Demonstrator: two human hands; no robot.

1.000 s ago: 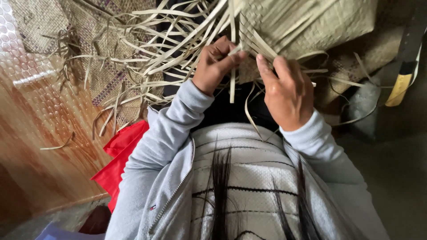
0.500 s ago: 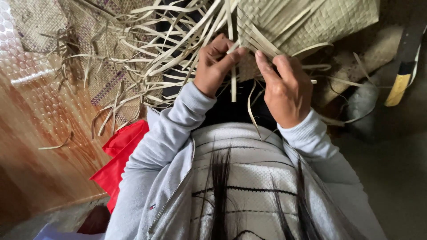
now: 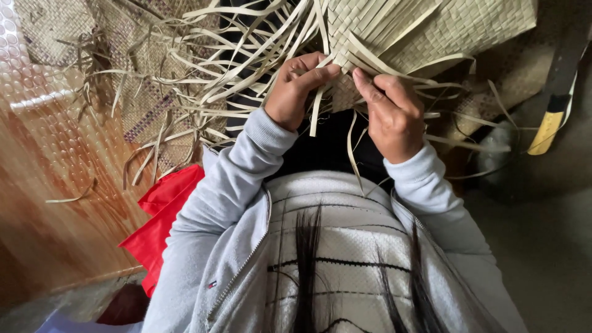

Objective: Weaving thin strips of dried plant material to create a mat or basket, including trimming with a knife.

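Two hands are at work here, close together at the lower edge of one half-woven mat (image 3: 431, 31) held up over the person's lap. The left hand (image 3: 295, 92) is closed, pinching a single pale strip (image 3: 316, 111) between thumb and forefinger; the loose end of that strip hangs down below the knuckles. The right hand (image 3: 391, 117) has its fingers (image 3: 370, 89) pressed onto the woven edge just beside it, curled over a few strands, though whether it truly grips one I cannot tell.

The mat is pale straw-green, flat strips crossed in a tight checker, with many unwoven strips fanning out to the left, too many to count. One older, browner mat (image 3: 145, 105) with a purple pattern lies behind on the wooden floor (image 3: 55, 203). One red cloth (image 3: 163, 222) sits by the left elbow.
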